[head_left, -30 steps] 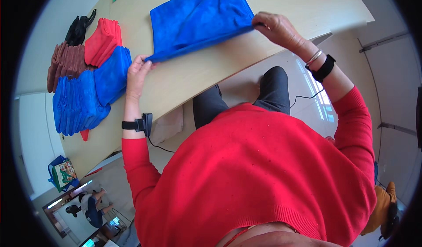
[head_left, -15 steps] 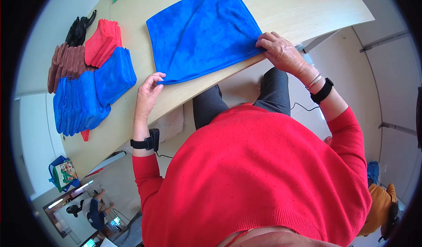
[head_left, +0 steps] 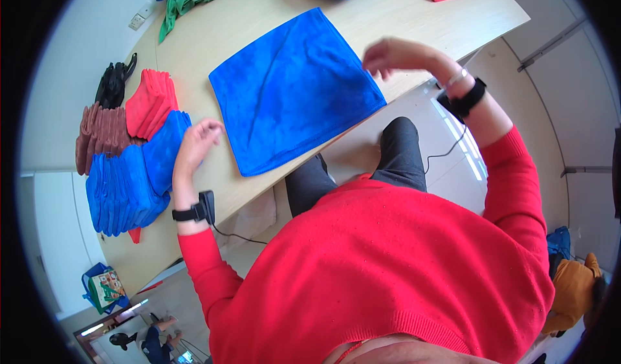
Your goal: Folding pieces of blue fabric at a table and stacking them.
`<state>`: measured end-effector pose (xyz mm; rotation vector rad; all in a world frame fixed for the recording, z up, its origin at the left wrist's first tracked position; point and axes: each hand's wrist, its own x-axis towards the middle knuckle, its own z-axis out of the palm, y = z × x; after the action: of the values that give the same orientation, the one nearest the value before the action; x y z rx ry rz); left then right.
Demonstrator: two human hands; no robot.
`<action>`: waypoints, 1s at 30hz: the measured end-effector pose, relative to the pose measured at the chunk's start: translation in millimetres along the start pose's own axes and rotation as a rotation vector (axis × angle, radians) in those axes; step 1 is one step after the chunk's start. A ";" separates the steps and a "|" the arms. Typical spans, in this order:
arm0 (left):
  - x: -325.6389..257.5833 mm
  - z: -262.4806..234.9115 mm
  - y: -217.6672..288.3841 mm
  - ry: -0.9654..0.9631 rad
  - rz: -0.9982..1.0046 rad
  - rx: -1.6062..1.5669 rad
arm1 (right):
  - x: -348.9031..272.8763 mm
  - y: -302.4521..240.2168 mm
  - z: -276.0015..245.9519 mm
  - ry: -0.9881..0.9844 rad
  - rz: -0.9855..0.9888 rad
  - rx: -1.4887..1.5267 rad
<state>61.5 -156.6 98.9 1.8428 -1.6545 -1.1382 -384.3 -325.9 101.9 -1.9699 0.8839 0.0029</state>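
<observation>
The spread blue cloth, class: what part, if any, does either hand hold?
Nothing is held: the blue cloth lies flat, with the left hand and right hand loose near its side edges.

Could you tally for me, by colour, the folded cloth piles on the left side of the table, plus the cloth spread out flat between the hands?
Brown pile: 1
Red pile: 1
Blue piles: 2
Blue spread cloth: 1
Total: 5
</observation>
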 end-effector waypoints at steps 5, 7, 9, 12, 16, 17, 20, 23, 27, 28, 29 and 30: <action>107.1 -22.9 -54.6 0.499 0.218 0.404 | 88.1 13.7 -40.7 0.385 0.089 0.053; 135.7 -20.0 -57.7 0.630 0.329 0.518 | 119.3 30.6 -45.9 0.537 0.074 0.074; 155.1 -11.5 -64.4 0.590 0.247 0.481 | 145.1 30.7 -40.1 0.527 0.135 0.040; 167.8 -9.6 -72.1 0.534 0.191 0.412 | 165.6 26.1 -29.0 0.497 0.260 -0.016; 169.3 -6.6 -82.7 0.446 0.144 0.291 | 169.5 27.0 -18.5 0.574 0.308 -0.089; 170.0 -7.4 -82.1 0.437 0.130 0.279 | 168.3 29.0 -18.9 0.614 0.331 -0.047; 168.8 -7.9 -85.3 0.417 0.106 0.248 | 168.0 41.6 -14.8 0.690 0.382 0.040; 177.9 -3.9 -79.2 0.388 0.123 0.203 | 175.6 74.3 -26.4 0.616 0.343 0.202; 171.5 -5.5 -81.9 0.412 0.096 0.251 | 185.1 67.6 -14.1 0.658 0.310 0.084; 171.0 -4.7 -81.7 0.412 0.095 0.250 | 186.3 65.5 -14.4 0.658 0.310 0.084; 170.8 -3.6 -80.5 0.412 0.096 0.250 | 188.7 65.6 -16.8 0.659 0.321 0.002; 170.8 -2.7 -79.0 0.412 0.098 0.249 | 190.6 66.0 -19.5 0.660 0.332 -0.081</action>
<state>105.6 -303.6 -9.9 1.9552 -1.6695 -0.4824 -288.4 -470.5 -2.5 -1.8931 1.6499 -0.4472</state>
